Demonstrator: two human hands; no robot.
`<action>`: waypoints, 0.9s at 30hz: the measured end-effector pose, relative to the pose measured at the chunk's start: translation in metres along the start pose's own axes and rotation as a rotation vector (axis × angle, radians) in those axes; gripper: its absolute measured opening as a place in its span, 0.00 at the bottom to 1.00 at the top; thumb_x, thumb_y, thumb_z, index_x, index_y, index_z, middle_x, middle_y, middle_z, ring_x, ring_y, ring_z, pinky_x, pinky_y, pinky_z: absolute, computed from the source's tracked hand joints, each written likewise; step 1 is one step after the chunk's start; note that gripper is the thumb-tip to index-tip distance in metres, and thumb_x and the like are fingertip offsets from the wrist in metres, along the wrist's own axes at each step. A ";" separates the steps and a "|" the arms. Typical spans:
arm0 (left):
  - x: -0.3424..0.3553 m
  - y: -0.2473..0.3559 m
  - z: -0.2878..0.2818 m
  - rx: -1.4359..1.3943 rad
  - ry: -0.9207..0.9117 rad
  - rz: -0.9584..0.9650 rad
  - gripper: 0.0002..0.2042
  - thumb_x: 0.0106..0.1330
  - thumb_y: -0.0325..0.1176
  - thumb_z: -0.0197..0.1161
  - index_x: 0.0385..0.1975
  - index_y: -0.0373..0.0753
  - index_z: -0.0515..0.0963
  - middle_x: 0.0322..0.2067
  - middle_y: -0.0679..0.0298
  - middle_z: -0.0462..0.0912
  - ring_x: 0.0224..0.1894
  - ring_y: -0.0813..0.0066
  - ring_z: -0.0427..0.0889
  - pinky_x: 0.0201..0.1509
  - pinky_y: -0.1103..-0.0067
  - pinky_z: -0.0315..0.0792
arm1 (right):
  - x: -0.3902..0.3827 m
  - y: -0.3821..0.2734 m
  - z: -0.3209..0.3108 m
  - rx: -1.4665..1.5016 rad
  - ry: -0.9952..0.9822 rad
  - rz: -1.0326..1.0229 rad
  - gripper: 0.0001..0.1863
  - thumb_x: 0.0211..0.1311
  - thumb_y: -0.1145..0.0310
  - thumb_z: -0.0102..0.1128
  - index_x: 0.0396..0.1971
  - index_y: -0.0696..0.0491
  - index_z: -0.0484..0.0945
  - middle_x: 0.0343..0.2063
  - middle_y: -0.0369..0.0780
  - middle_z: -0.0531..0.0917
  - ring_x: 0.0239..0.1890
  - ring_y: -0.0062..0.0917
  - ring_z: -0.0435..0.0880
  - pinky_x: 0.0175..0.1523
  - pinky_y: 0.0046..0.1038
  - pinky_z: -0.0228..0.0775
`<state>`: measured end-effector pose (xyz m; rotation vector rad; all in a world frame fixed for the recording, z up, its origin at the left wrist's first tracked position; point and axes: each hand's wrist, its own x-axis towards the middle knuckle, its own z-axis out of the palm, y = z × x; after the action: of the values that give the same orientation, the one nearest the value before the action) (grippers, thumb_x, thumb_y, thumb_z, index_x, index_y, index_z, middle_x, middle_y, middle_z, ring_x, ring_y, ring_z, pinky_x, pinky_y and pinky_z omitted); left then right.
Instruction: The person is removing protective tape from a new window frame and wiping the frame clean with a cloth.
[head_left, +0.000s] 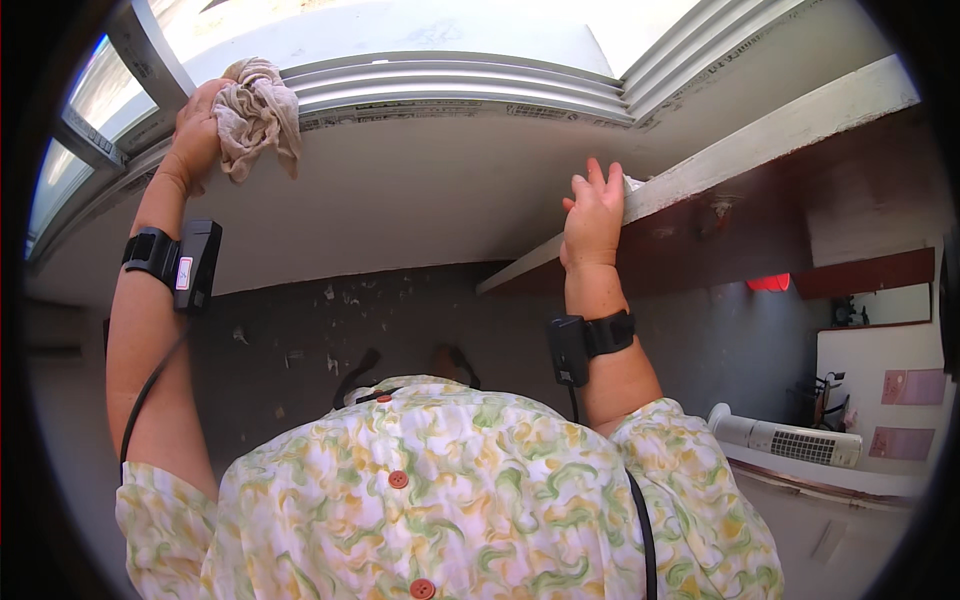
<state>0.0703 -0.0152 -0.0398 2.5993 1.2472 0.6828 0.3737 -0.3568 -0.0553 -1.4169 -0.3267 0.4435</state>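
My left hand (200, 128) is closed on a crumpled beige cloth (258, 115), pressed against the left end of a window's metal sliding track (450, 82). Loose folds of the cloth hang below the track over the pale wall. Over on the right, my right hand (594, 220) has its fingers spread. It rests against the white edge of a dark red-brown panel (770, 140), perhaps a door. Something small and white (632, 184) shows behind its fingers, too little of it to name. Both forearms carry a black strapped device with a cable.
An upright window frame bar (150, 55) stands beside my left hand. Below the track runs a pale wall (420, 195) down to a dark floor (300, 340) with light specks. A red container (769, 283) and a white appliance with a grille (790, 437) are off to the right.
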 end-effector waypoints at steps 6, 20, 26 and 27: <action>0.002 0.001 0.007 0.110 0.005 0.060 0.24 0.56 0.46 0.60 0.53 0.49 0.68 0.57 0.61 0.65 0.60 0.58 0.61 0.64 0.72 0.53 | -0.029 0.005 -0.021 -0.075 0.000 0.020 0.38 0.58 0.76 0.47 0.66 0.59 0.38 0.64 0.48 0.56 0.54 0.28 0.65 0.60 0.26 0.57; -0.003 0.023 -0.002 0.063 -0.011 0.043 0.23 0.57 0.44 0.59 0.51 0.43 0.68 0.58 0.53 0.62 0.59 0.50 0.60 0.63 0.65 0.55 | -0.094 -0.010 -0.058 -0.028 -0.077 0.192 0.29 0.57 0.75 0.51 0.60 0.57 0.57 0.53 0.44 0.66 0.40 0.24 0.76 0.40 0.24 0.72; -0.001 0.028 0.000 0.046 -0.057 -0.014 0.20 0.56 0.45 0.59 0.46 0.46 0.70 0.57 0.54 0.63 0.57 0.50 0.62 0.61 0.65 0.57 | -0.053 -0.055 -0.017 0.034 -0.052 -0.080 0.23 0.58 0.75 0.50 0.55 0.57 0.64 0.43 0.38 0.72 0.34 0.19 0.74 0.35 0.20 0.70; 0.000 0.029 -0.001 0.043 -0.043 -0.014 0.20 0.56 0.45 0.59 0.46 0.46 0.70 0.57 0.54 0.63 0.57 0.50 0.62 0.61 0.65 0.57 | -0.039 -0.068 -0.015 0.081 -0.044 -0.111 0.22 0.58 0.74 0.50 0.54 0.57 0.65 0.42 0.37 0.72 0.33 0.18 0.74 0.34 0.20 0.70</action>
<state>0.0900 -0.0335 -0.0289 2.6224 1.2805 0.6001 0.3531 -0.3950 0.0119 -1.3049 -0.4166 0.3935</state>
